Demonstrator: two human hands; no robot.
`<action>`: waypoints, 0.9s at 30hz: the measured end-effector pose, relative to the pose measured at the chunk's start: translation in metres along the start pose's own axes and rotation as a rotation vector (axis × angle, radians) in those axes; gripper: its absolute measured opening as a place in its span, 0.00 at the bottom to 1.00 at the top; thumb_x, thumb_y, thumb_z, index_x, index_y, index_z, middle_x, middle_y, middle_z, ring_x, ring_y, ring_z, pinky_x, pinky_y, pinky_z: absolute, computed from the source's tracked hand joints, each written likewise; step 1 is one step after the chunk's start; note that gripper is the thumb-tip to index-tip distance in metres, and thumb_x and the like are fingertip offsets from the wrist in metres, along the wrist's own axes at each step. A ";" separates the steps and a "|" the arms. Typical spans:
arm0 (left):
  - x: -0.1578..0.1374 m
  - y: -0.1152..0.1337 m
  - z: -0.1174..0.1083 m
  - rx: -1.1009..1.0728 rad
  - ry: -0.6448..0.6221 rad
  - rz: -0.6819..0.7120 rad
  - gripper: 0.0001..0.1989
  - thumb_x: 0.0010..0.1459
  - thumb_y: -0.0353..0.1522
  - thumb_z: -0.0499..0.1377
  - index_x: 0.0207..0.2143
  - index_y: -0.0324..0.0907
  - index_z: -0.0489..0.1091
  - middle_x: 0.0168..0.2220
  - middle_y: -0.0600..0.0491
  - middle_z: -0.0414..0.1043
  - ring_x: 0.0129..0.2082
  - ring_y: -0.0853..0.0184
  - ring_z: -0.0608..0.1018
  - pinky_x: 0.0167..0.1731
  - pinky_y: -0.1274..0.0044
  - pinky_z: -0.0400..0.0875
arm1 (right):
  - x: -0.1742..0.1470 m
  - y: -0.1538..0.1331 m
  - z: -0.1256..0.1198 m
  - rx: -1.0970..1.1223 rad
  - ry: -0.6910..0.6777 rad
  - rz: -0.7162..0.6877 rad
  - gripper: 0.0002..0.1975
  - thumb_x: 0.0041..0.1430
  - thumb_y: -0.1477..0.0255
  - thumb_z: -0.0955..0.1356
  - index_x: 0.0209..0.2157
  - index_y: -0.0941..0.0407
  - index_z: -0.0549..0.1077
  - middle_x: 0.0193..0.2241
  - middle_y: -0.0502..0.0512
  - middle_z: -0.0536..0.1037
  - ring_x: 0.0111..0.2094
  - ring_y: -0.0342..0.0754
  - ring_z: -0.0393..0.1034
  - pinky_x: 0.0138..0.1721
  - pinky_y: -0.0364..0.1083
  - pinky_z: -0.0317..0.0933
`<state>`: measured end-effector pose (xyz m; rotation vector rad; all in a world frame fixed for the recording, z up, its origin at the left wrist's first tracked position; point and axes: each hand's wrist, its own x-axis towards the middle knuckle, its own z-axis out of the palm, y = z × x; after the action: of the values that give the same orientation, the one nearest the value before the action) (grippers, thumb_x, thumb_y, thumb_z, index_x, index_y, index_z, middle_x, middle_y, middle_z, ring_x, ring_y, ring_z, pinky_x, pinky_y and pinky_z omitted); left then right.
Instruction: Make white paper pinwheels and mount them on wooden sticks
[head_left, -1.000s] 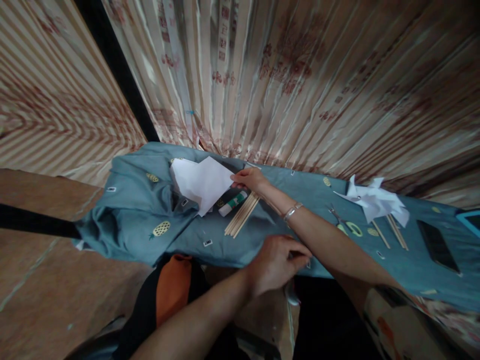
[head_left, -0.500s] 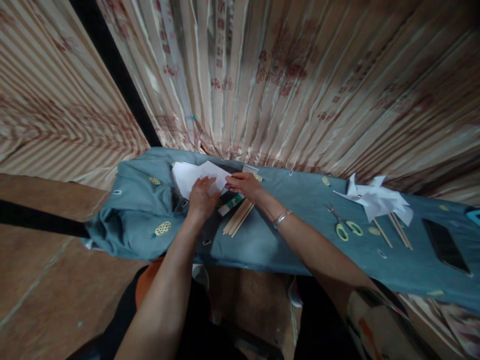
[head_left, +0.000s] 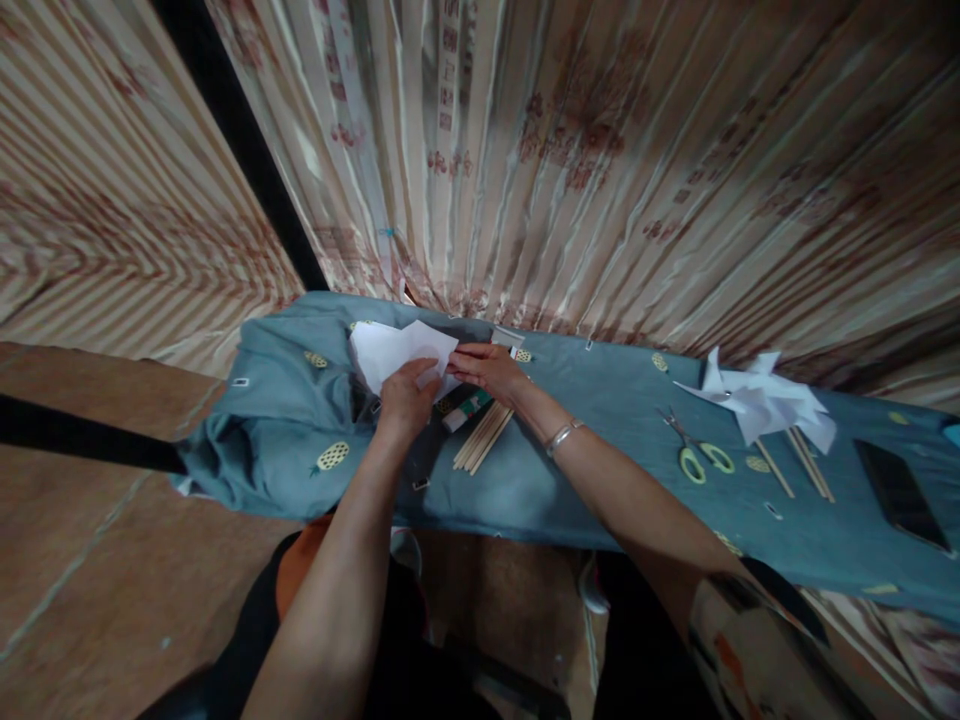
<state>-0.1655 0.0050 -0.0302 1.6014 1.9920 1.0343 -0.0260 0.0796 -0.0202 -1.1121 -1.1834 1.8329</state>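
Observation:
White paper (head_left: 384, 352) lies at the left part of the cloth-covered table, with more white paper seeming to lie beneath it. My left hand (head_left: 409, 396) is closed on its near edge, the fingers bent over the sheet. From the right, my right hand (head_left: 487, 368) pinches the paper's right corner, fingers pressed together; its fingertips are partly hidden. Just below the hands a small green-and-white box or tube (head_left: 466, 408) is half covered. Several thin wooden sticks (head_left: 482, 438) lie in a bundle beside it, under my right wrist.
Scissors with yellow-green handles (head_left: 697, 455) lie open right of centre. White paper pinwheels (head_left: 772, 400) on wooden sticks rest farther right, near a black phone (head_left: 900, 492). A patterned curtain (head_left: 555, 180) hangs behind the table, and a dark pole (head_left: 247, 150) slants at the left.
The whole view has shifted slightly. Both hands stay at the paper, and the left fingers have curled in a little closer to its near edge.

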 end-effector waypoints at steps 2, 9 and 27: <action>0.000 0.001 -0.001 0.006 -0.002 -0.012 0.18 0.57 0.27 0.59 0.50 0.36 0.76 0.53 0.44 0.77 0.54 0.58 0.78 0.57 0.69 0.69 | 0.000 0.000 0.001 -0.002 -0.004 -0.003 0.04 0.53 0.78 0.75 0.31 0.58 0.77 0.25 0.48 0.81 0.27 0.37 0.77 0.35 0.36 0.70; 0.000 0.003 -0.005 0.077 -0.005 -0.030 0.18 0.58 0.28 0.58 0.50 0.38 0.77 0.50 0.45 0.79 0.50 0.57 0.80 0.53 0.68 0.72 | 0.001 0.001 0.001 -0.071 0.029 -0.008 0.08 0.54 0.77 0.74 0.25 0.58 0.73 0.21 0.47 0.78 0.25 0.38 0.76 0.35 0.38 0.71; -0.007 0.012 -0.003 0.282 0.030 0.015 0.13 0.61 0.32 0.55 0.41 0.39 0.79 0.44 0.44 0.80 0.46 0.56 0.81 0.48 0.71 0.71 | 0.010 -0.022 -0.010 -0.393 0.247 -0.057 0.13 0.52 0.85 0.68 0.20 0.57 0.68 0.13 0.42 0.71 0.18 0.37 0.70 0.23 0.34 0.65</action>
<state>-0.1579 -0.0021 -0.0203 1.7518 2.2296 0.8154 -0.0188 0.0993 -0.0046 -1.4565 -1.4433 1.4027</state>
